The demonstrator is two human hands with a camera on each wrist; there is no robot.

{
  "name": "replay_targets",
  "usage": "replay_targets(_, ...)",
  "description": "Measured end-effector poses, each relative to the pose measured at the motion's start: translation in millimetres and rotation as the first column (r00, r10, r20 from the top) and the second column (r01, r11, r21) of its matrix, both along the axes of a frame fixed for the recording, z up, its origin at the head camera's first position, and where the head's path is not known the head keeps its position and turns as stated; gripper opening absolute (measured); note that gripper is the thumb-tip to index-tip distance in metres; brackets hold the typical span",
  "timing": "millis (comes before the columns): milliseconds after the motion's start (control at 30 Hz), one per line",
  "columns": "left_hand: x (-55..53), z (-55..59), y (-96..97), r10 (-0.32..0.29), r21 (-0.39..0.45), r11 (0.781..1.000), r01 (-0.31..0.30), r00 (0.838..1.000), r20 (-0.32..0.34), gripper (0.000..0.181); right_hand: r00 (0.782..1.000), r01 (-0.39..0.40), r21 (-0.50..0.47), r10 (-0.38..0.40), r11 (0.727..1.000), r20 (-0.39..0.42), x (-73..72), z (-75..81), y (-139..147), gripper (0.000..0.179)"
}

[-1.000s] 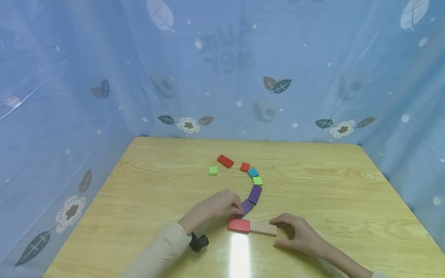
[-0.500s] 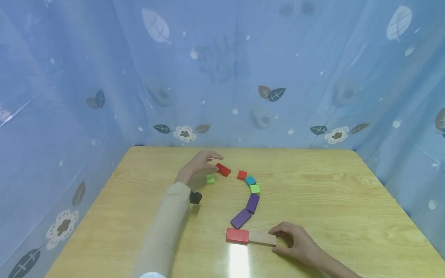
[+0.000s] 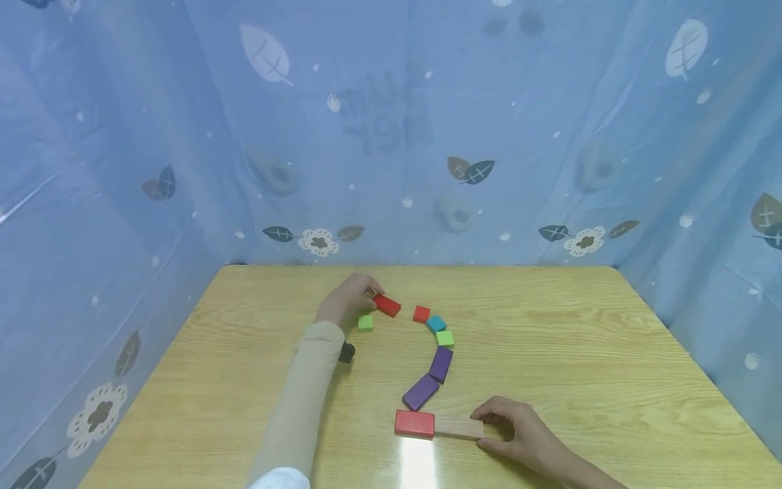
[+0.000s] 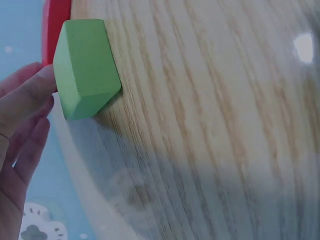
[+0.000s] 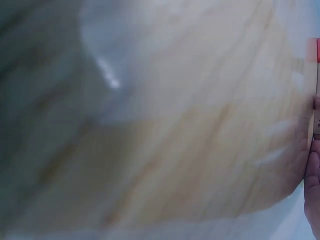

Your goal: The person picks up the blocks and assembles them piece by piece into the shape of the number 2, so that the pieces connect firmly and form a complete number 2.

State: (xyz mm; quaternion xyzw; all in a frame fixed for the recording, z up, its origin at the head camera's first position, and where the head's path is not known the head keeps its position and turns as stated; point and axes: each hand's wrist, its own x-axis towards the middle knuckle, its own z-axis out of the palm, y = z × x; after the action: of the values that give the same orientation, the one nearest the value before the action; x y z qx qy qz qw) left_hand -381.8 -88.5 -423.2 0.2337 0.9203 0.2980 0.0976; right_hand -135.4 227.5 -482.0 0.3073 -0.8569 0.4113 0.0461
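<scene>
At the far side of the layout, my left hand (image 3: 349, 299) pinches the left end of a long red block (image 3: 387, 305) between thumb and fingers. In the left wrist view a green block (image 4: 87, 65) overlaps part of that red block (image 4: 56, 25) beside the fingertips. My right hand (image 3: 519, 435) grips the right end of a plain wooden block (image 3: 459, 427), thumb on the near side. Against its other end lies a second long red block (image 3: 415, 424). The right wrist view catches only part of the right hand (image 5: 313, 175) at its edge.
Two purple blocks (image 3: 441, 365), a light green block (image 3: 444, 339), a blue block (image 3: 436, 324) and a small red block (image 3: 421, 314) form a curve on the wooden table (image 3: 550, 367). A blue patterned curtain (image 3: 391, 136) surrounds the table.
My left hand has left the nearer purple block and moved away to the far long red block, closing its fingers on that block's end. The right hand stays at the wooden block.
</scene>
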Motion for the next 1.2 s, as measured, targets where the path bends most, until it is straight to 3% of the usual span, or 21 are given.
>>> replay_targets(100,-0.3,-0.6,0.6,-0.018,-0.040,0.999,0.017,0.999,-0.041,0.034,0.999,0.038,0.041,-0.037,0.998,-0.033,3.0,3.3,-3.6,0.026)
replay_targets(233,-1.3,1.8,0.5,-0.027,-0.106,0.994,0.020,0.997,-0.070,0.030,0.986,0.154,0.124,-0.145,0.980,-0.081,6.6,7.4,-7.8,0.026)
replay_targets(367,-0.2,4.0,-2.2,-0.017,-0.131,0.991,0.008,0.997,-0.071,0.030,0.983,0.185,0.116,-0.183,0.976,-0.026,6.4,8.8,-9.4,0.026)
replay_targets(567,4.0,4.7,-9.7,0.049,-0.053,0.997,-0.052,0.997,-0.056,0.024,0.982,0.167,0.072,-0.173,0.983,0.076,6.1,11.2,-9.1,0.021)
replay_targets(733,6.8,3.1,-12.4,0.100,0.063,0.993,-0.098,0.994,-0.036,0.018,0.983,0.161,0.065,-0.166,0.985,0.083,7.3,13.6,-8.8,0.019)
replay_targets(867,7.4,3.0,-9.8,0.061,0.082,0.995,-0.055,0.995,-0.075,0.020,0.980,0.178,0.069,-0.183,0.982,0.079,7.9,13.1,-8.9,0.020)
replay_targets(1033,10.0,4.6,-4.1,0.002,0.033,0.999,0.002,0.992,-0.125,0.027,0.976,0.197,0.059,-0.201,0.979,0.086,8.5,10.9,-9.0,0.021)
replay_targets(1200,12.5,-0.8,1.9,-0.066,-0.011,0.998,0.065,0.984,-0.163,0.026,0.973,0.207,0.060,-0.212,0.976,0.087,9.4,9.9,-8.0,0.023)
